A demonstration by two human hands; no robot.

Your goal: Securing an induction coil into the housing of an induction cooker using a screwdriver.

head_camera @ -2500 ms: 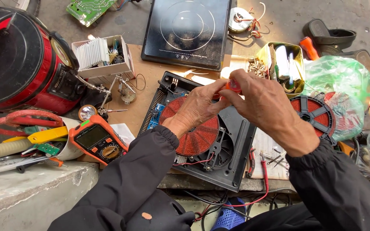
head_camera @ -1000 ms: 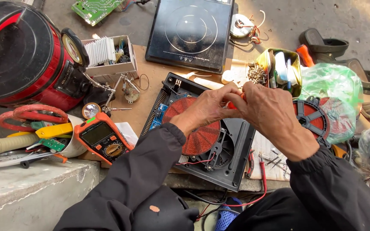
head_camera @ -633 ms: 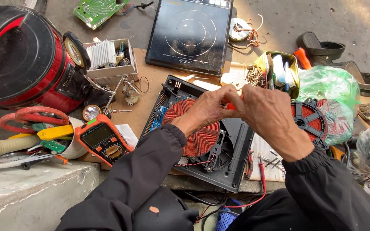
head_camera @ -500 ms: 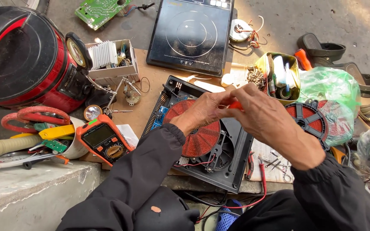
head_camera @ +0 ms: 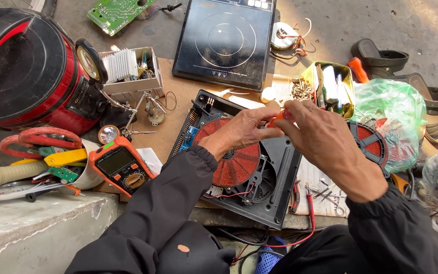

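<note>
My left hand [head_camera: 242, 133] and my right hand [head_camera: 325, 139] meet above an opened induction cooker base [head_camera: 275, 172], whose red coil [head_camera: 236, 163] shows beneath them. Both hands pinch a small orange part [head_camera: 276, 118] between their fingertips; what it is cannot be made out. The hands hover over the coil's upper right side and hide part of the base. Dark sleeves cover both forearms.
An orange multimeter [head_camera: 120, 165] lies left of the base. A black glass cooktop [head_camera: 225, 40] lies behind, with a box of parts [head_camera: 130, 73], a red and black appliance [head_camera: 24, 66], a green circuit board [head_camera: 117, 12], a tin of tools [head_camera: 330, 86], a second red coil [head_camera: 368, 144] and a green bag [head_camera: 396, 111].
The hands stayed together over the coil, working the small orange part; the right hand turned slightly. The view drifted a little.
</note>
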